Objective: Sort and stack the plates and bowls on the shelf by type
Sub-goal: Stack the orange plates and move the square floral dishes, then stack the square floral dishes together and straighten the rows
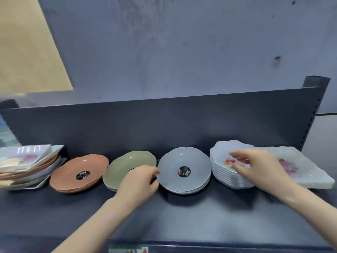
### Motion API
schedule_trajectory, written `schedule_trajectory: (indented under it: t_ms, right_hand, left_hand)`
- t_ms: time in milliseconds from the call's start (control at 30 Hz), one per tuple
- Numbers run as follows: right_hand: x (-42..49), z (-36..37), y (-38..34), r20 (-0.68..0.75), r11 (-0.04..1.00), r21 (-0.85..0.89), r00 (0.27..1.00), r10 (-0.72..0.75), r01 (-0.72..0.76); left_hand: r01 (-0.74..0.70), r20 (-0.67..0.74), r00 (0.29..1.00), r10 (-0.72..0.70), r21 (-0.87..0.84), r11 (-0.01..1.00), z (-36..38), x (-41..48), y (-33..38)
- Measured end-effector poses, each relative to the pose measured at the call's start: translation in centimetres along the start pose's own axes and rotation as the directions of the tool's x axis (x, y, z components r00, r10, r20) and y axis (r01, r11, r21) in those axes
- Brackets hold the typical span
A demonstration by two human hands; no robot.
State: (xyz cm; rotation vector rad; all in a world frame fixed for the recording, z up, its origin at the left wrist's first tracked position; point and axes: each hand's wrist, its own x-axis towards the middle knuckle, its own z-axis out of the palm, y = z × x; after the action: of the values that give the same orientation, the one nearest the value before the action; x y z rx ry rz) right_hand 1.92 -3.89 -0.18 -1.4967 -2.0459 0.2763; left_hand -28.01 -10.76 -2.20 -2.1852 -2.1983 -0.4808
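Now the left hand (138,181) pinches the grey bowl stack's (184,170) rim at its 9 o'clock — green bowls (125,165) just beside. At 3 o'clock, the right hand (259,167), fingers loosely spread, rests on the white floral bowl stack (224,167) — gripping nothing visibly.

This looks like a shop. A dark metal display shelf (182,212) with a back panel (164,123) and a slotted upright post (310,121) carries many matching dishes in stacks. The grey bowls (184,172) and orange bowls (80,172) bear round product stickers, and a price label (128,248) sits on the shelf's front edge.
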Motion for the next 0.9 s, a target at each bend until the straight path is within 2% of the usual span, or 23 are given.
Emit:
schedule_trajectory:
  t_ms: [267,500,733,900]
  right_hand:
    - [-1.3,7.7,-15.8,0.176,0.988,0.024,0.972,-0.154,0.152]
    - [-2.5,15.4,-29.2,0.283,0.952,0.154,0.911,-0.3,0.265]
    - [-3.6,21.7,-38.2,0.375,0.932,0.249,0.86,-0.345,0.265]
    - [-1.2,25.5,-43.0,0.37,0.926,0.285,0.863,-0.344,0.247]
  left_hand:
    - [0.108,-0.097,0.99,-0.104,0.043,0.993,-7.1,-8.4,-13.3]
    - [0.292,-0.173,0.944,-0.281,0.042,0.956,-12.8,-16.7,-25.6]
    - [0.433,-0.23,0.875,-0.426,-0.021,0.901,-15.5,-20.6,-34.2]
    - [0.463,-0.271,0.834,-0.481,-0.132,0.877,-15.7,-19.2,-38.5]
